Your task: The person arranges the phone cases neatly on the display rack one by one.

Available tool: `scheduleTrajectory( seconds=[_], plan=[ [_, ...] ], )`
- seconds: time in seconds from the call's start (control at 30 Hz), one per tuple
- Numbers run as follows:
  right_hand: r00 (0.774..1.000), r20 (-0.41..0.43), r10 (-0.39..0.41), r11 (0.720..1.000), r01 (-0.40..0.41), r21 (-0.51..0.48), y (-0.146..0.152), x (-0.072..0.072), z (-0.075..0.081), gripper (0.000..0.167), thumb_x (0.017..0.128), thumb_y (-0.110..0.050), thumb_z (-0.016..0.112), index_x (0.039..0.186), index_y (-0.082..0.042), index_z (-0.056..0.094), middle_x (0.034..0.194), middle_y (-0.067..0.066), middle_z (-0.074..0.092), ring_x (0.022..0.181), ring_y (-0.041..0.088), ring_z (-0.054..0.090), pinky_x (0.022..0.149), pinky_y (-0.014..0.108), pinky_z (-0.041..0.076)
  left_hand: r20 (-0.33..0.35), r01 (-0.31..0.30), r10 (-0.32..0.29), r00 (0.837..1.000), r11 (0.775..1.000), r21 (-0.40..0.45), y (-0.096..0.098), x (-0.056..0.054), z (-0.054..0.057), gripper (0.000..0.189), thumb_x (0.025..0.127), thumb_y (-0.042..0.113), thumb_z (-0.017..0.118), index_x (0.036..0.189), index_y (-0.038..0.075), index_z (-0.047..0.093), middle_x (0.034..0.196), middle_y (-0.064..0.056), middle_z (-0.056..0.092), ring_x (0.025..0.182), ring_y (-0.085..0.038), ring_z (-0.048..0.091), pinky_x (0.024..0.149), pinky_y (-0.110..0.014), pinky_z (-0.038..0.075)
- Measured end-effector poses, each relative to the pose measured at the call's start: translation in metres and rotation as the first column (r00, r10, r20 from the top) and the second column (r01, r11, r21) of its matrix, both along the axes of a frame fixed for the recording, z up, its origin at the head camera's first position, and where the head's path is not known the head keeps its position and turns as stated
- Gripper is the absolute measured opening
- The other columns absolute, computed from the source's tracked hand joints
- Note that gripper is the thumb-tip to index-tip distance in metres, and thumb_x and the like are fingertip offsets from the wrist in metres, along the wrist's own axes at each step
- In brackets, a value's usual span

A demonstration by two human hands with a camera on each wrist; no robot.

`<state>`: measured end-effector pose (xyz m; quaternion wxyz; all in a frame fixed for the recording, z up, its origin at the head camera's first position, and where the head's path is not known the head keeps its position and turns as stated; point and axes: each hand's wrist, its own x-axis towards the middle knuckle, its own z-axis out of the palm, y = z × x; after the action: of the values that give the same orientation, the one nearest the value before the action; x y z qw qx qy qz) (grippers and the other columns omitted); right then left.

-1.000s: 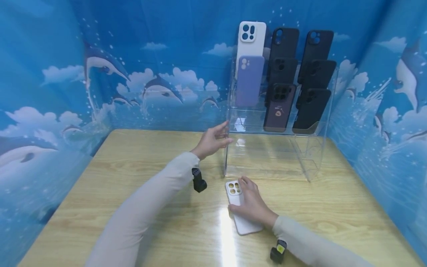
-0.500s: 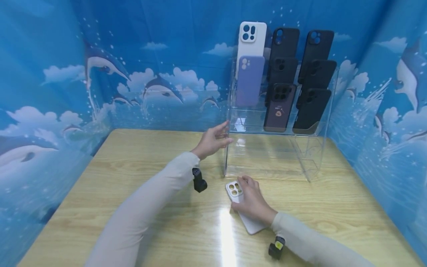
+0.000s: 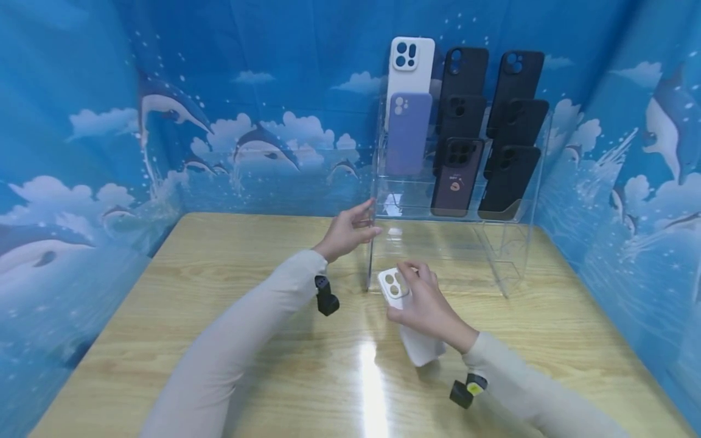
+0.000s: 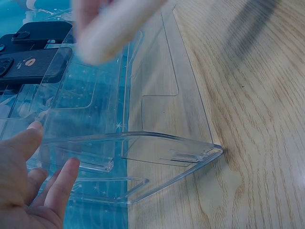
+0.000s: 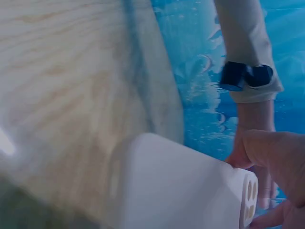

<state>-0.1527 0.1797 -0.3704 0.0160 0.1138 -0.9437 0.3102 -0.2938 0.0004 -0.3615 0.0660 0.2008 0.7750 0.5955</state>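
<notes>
A white phone case [image 3: 420,348] with camera cutouts is held by my right hand [image 3: 429,307], thumb on one long edge and fingers on the other. It is tilted, its cutout end raised above the table. The same case [image 5: 183,188] fills the lower middle of the right wrist view. My left hand [image 3: 346,232] grips the left side of a clear acrylic display stand [image 3: 411,218]. In the left wrist view the thumb and fingers [image 4: 62,186] lie on either side of the panel's edge.
On the stand's tiers lean a white case [image 3: 424,79], a purple case [image 3: 408,134], a dark case with a small print [image 3: 454,188] and several black cases [image 3: 509,182]. The wooden table [image 3: 246,274] meets a blue dolphin-print curtain [image 3: 274,61] behind and at the sides.
My right hand has lifted the white phone case off the table and tilted it, moving up toward the stand. My left hand has stayed at the stand's side.
</notes>
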Motion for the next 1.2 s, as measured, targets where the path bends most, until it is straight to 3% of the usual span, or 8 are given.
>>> scheduleTrajectory(
  seconds=[0.1, 0.43, 0.6, 0.73, 1.0, 1.2],
  plan=[
    [0.999, -0.052, -0.016, 1.000, 0.015, -0.020, 0.003, -0.006, 0.015, 0.092, 0.067, -0.019, 0.076, 0.146, 0.001, 0.034, 0.145, 0.024, 0.030, 0.118, 0.040, 0.039, 0.080, 0.050, 0.057, 0.015, -0.001, 0.001, 1.000, 1.000, 0.010, 0.000, 0.000, 0.000, 0.071, 0.088, 0.011, 0.069, 0.149, 0.025, 0.035, 0.146, -0.011, 0.045, 0.123, -0.027, 0.055, 0.081, -0.026, 0.059],
    [0.973, -0.202, -0.107, 0.991, 0.089, -0.098, 0.013, -0.036, 0.062, 0.093, 0.069, -0.015, 0.075, 0.148, -0.001, 0.029, 0.146, 0.025, 0.024, 0.128, 0.041, 0.028, 0.099, 0.063, 0.042, 0.014, 0.005, -0.005, 1.000, 1.000, 0.021, 0.000, 0.001, 0.001, 0.072, 0.087, 0.009, 0.070, 0.149, 0.021, 0.034, 0.147, -0.012, 0.044, 0.124, -0.030, 0.054, 0.080, -0.026, 0.059],
    [0.949, -0.282, -0.140, 0.988, 0.115, -0.105, 0.012, -0.048, 0.081, 0.092, 0.068, -0.014, 0.075, 0.147, -0.001, 0.030, 0.144, 0.025, 0.024, 0.126, 0.041, 0.028, 0.099, 0.063, 0.040, 0.019, 0.008, -0.008, 1.000, 1.000, 0.007, -0.001, 0.002, 0.002, 0.073, 0.088, 0.009, 0.069, 0.149, 0.023, 0.033, 0.148, -0.010, 0.042, 0.125, -0.029, 0.053, 0.081, -0.025, 0.059],
    [0.940, -0.301, -0.162, 0.984, 0.132, -0.116, 0.011, -0.056, 0.097, 0.089, 0.072, -0.015, 0.074, 0.148, -0.002, 0.030, 0.145, 0.023, 0.023, 0.126, 0.040, 0.027, 0.097, 0.064, 0.041, 0.027, 0.003, -0.003, 1.000, 1.000, 0.003, 0.000, 0.002, 0.003, 0.072, 0.088, 0.010, 0.069, 0.149, 0.026, 0.034, 0.148, -0.008, 0.042, 0.125, -0.028, 0.053, 0.081, -0.025, 0.059],
    [0.918, -0.311, -0.247, 0.960, 0.187, -0.209, 0.009, -0.074, 0.131, 0.088, 0.076, -0.019, 0.072, 0.150, -0.010, 0.026, 0.147, 0.016, 0.019, 0.129, 0.033, 0.025, 0.101, 0.059, 0.043, 0.034, 0.010, -0.010, 0.999, 1.000, 0.010, 0.000, 0.003, 0.004, 0.071, 0.088, 0.013, 0.069, 0.149, 0.026, 0.035, 0.148, -0.008, 0.042, 0.126, -0.027, 0.053, 0.082, -0.026, 0.059],
    [0.882, -0.377, -0.282, 0.949, 0.199, -0.244, 0.005, -0.088, 0.144, 0.087, 0.078, -0.023, 0.072, 0.151, -0.013, 0.025, 0.146, 0.011, 0.018, 0.129, 0.027, 0.022, 0.103, 0.046, 0.044, 0.042, 0.012, -0.013, 0.999, 1.000, 0.015, -0.001, 0.003, 0.003, 0.071, 0.089, 0.014, 0.069, 0.149, 0.026, 0.034, 0.149, -0.009, 0.041, 0.126, -0.026, 0.052, 0.083, -0.024, 0.058]
  ],
)
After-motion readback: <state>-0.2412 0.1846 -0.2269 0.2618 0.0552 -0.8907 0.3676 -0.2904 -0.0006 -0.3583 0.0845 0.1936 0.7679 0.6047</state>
